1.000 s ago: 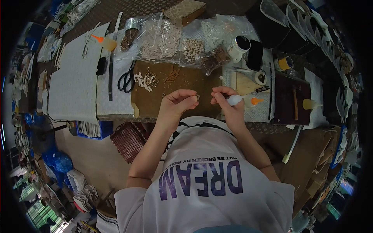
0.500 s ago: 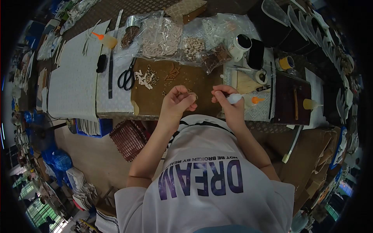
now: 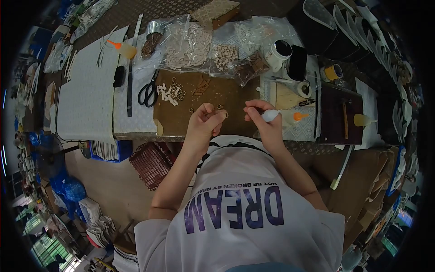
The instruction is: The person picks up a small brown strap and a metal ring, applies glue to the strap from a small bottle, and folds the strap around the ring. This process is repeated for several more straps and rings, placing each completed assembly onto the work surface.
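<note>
My left hand (image 3: 205, 121) hovers over the near edge of a brown work board (image 3: 235, 97), its fingertips pinched on a small pale piece (image 3: 223, 113). My right hand (image 3: 265, 122) is just to the right and grips a white glue bottle (image 3: 277, 116) lying sideways, orange tip (image 3: 297, 117) pointing right. The two hands sit a few centimetres apart. Loose little wooden pieces (image 3: 170, 93) lie on the far left part of the board.
Black scissors (image 3: 147, 94) and a long ruler (image 3: 130, 68) lie left of the board. Clear bags of small pieces (image 3: 188, 45) line the far side, next to a white mug (image 3: 277, 54). A tape roll (image 3: 333, 72), another glue bottle (image 3: 362, 120) and a woven basket (image 3: 151, 163) are nearby.
My left hand has dropped slightly and curled its fingers tighter around the small piece. My right hand with the glue bottle has shifted a little toward me.
</note>
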Motion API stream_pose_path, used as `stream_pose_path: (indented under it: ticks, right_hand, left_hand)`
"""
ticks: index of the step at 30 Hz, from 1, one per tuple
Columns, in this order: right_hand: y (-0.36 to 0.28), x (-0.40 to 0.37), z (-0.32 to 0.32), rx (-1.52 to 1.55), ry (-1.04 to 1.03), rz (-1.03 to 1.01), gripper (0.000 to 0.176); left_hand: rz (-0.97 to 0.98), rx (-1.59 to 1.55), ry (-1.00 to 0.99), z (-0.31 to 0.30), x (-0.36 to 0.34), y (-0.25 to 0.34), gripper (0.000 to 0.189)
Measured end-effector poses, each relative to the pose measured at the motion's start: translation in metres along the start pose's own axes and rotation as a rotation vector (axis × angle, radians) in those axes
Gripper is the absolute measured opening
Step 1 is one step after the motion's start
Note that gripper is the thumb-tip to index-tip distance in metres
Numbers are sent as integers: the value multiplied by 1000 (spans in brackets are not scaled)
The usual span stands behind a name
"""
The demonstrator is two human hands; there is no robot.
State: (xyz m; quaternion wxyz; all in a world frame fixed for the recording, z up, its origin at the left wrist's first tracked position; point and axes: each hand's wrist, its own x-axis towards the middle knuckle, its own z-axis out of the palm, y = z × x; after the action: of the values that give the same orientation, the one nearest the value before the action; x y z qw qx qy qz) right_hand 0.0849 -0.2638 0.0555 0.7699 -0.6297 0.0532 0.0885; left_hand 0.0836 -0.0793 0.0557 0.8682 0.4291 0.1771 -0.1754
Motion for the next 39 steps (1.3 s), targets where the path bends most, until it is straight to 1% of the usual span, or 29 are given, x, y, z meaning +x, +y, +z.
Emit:
stream_pose_path:
  ticks: [5,8,14,17,20,23,28,32,34,35,37,39]
  right_hand:
    - [0,0,3,30,11,-14,20]
    - [-1,-2,3,4,18,16,20]
    - [3,-2,-1,-42,28,-12,20]
    - [7,-2,-1,6,30,-13,21]
    - [11,-4,-6,-23,56,21,21]
    - [14,-4,-6,-20,114,-3,19]
    - [12,-4,1,-26,57,-24,17]
    - [15,-5,3,-15,18,-68,19]
    - [13,-6,3,2,-25,-52,18]
    - [12,-7,3,10,-46,-44,18]
    - [9,-8,2,-57,-126,-108,19]
    - [9,-9,3,-70,-186,-143,21]
  left_hand:
    - [-8,1,12,-4,0,-1,28]
    - [-16,6,30,-3,-1,0,28]
    - [-20,-10,38,-5,-3,1,28]
    - [-29,-18,38,-7,-3,0,28]
    - [-34,-21,36,-7,-4,1,29]
    - [-33,-19,39,-8,-5,1,29]
    - [-17,0,29,-11,-7,-3,28]
    - [146,128,16,-4,-11,-11,20]
    - [226,205,8,3,-16,-9,19]
    - [296,262,-6,3,-17,-12,19]
    - [436,375,-32,0,-18,-18,19]
    - [478,404,-3,1,-22,-21,15]
